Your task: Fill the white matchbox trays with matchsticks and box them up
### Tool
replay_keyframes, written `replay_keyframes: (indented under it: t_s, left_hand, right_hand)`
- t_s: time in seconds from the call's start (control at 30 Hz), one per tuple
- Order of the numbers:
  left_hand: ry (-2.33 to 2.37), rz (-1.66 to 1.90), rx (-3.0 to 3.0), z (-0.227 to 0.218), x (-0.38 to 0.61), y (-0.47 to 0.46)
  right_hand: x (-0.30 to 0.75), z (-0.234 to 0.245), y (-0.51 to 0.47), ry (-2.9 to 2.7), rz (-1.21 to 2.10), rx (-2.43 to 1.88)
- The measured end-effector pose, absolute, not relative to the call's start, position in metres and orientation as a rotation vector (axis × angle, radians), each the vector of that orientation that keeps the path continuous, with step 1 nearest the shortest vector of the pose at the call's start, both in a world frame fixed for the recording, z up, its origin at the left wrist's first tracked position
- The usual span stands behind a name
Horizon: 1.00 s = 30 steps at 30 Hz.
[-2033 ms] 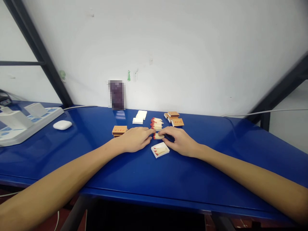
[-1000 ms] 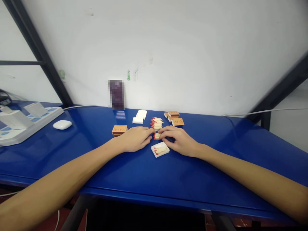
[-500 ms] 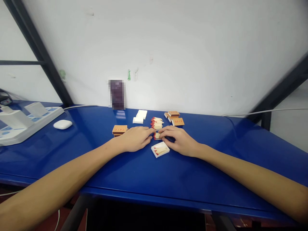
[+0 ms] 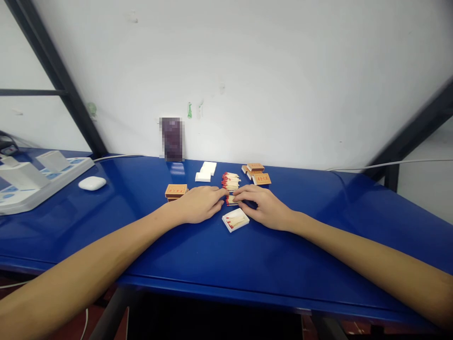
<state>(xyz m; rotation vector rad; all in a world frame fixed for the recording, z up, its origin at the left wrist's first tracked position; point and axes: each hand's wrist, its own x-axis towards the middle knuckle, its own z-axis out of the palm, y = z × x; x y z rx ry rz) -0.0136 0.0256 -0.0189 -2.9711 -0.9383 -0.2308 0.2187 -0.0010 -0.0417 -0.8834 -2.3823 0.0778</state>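
A small group of red-headed matches lies on the blue table between my two hands. My left hand rests palm down at their red-headed side, fingers stretched and thumb apart, its fingertips close to the heads. At the plain ends sits my right hand, with bent fingers and thumb apart around the match ends; whether it grips any is unclear. Just beyond my fingertips is a larger match pile, heads to the left. Nearer to me stands an open white matchbox tray with several matches inside.
Orange matchboxes are stacked beside my left hand, partly hidden by it. More orange matchboxes lie at the back right. White matchbox trays sit at the back. A white rounded case and a power strip are on the left.
The fingers of my right hand have shifted very slightly at the match ends. My left hand, the piles and the boxes look the same.
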Motion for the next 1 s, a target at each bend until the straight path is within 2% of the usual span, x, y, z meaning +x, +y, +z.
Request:
replay_keyframes:
  t_s: [1.0]
  left_hand:
    - [-0.943,-0.237,-2.981,-0.0170,-0.0128,0.0236]
  right_hand:
    - [0.2188,-0.0405,-0.0018,-2.398,0.086,-0.911]
